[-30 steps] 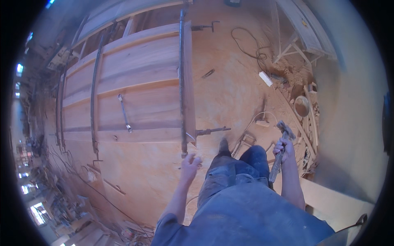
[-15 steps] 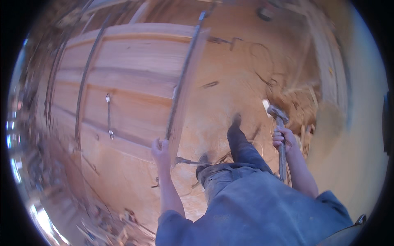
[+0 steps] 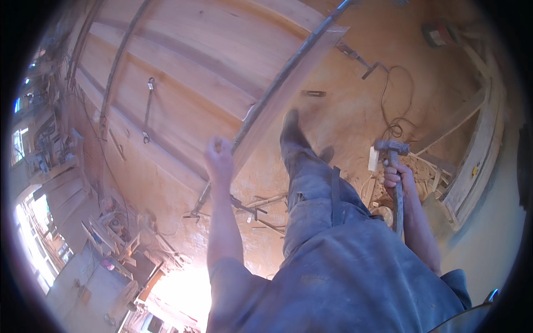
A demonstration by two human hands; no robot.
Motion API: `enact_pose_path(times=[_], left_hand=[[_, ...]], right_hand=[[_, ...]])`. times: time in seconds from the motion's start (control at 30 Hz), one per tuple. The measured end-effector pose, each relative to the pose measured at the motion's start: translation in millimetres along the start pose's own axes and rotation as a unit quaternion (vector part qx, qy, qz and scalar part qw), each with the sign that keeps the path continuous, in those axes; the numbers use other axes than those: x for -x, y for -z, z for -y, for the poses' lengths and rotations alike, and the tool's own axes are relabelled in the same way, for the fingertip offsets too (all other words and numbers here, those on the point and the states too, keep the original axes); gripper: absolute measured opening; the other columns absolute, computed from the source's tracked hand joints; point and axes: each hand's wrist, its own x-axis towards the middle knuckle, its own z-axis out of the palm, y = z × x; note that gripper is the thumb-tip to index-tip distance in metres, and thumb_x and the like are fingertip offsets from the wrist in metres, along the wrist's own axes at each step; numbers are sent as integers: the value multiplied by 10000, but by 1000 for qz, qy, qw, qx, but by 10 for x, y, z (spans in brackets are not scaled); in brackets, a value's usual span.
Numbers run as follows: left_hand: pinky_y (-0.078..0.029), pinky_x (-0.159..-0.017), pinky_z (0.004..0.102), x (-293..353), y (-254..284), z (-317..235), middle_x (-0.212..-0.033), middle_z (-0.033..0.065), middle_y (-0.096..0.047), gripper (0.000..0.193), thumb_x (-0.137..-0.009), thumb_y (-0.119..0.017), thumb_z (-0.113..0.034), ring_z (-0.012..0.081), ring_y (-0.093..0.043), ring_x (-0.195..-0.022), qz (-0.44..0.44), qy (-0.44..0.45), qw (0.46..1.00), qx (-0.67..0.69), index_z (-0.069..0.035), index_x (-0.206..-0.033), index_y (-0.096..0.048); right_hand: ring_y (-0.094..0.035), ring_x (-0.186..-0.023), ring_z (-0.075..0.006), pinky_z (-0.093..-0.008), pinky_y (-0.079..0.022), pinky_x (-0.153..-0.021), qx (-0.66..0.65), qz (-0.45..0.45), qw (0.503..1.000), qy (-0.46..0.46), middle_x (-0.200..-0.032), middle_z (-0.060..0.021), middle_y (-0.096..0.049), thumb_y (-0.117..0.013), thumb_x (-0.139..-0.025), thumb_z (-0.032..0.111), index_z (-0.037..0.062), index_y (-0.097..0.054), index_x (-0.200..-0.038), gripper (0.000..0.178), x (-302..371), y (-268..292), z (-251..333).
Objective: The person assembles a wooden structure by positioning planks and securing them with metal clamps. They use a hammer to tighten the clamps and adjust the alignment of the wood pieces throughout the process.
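Note:
My right hand (image 3: 398,176) is wrapped round the wooden handle of a hammer (image 3: 392,147), its metal head up above my fist and the handle running down beside my hip. My left hand (image 3: 220,158) is blurred, its fingers curled. It shows beside the near end of a long metal bar clamp (image 3: 288,69), which crosses the edge of a large wooden panel (image 3: 183,105). Whether my left hand touches the bar or holds anything small I cannot make out. A short metal rod with bright ends (image 3: 148,111) lies on the panel.
More clamp bars (image 3: 117,64) cross the panel's far left part. On the dusty floor lie a looped cord (image 3: 383,105) and metal clamp parts (image 3: 250,208). A curved wooden frame (image 3: 472,161) and scraps stand at the right; cluttered lumber (image 3: 119,238) fills the lower left.
The view has turned, so the panel now slants more. My left hand was at the clamp bar's near end; that end now shows beyond my wrist. The hammer stays in my right hand.

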Motion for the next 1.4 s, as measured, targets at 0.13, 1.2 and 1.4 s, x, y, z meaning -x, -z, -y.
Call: enact_pose_path(times=[0.13, 1.2, 1.4], left_hand=[[-518, -955, 422, -1020, -199, -537, -1180, 223, -698, 470, -932, -678, -248, 323, -679, -1078, 0, -76, 997, -6, 44, -1297, -629], [-267, -1116, 504, -3245, -2129, -3002, -1243, 108, -521, 1099, -400, -1013, -355, 347, -442, -1228, 276, -533, 699, -389, -128, -1350, -511], [-285, -1090, 504, -3294, -2136, -2986, -1221, 115, -521, 1070, -398, -1015, -313, 350, -448, -1214, 256, -554, 696, -379, -114, -1321, -513]], right_hand=[[-424, -484, -62, -249, -371, -447, -108, -41, 993, -17, -657, 57, -447, -595, -1021, 200, 131, -565, -962, 95, -384, -610, 179], [-463, -488, -103, -285, -418, -430, -299, -392, 855, 161, -632, 28, -482, -552, -961, 136, 157, -524, -824, 141, -1233, -708, -214], [-461, -441, -137, -311, -398, -407, -177, -84, 980, 28, -605, -14, -470, -647, -855, 36, 102, -482, -780, 193, -1207, -2626, 366]])
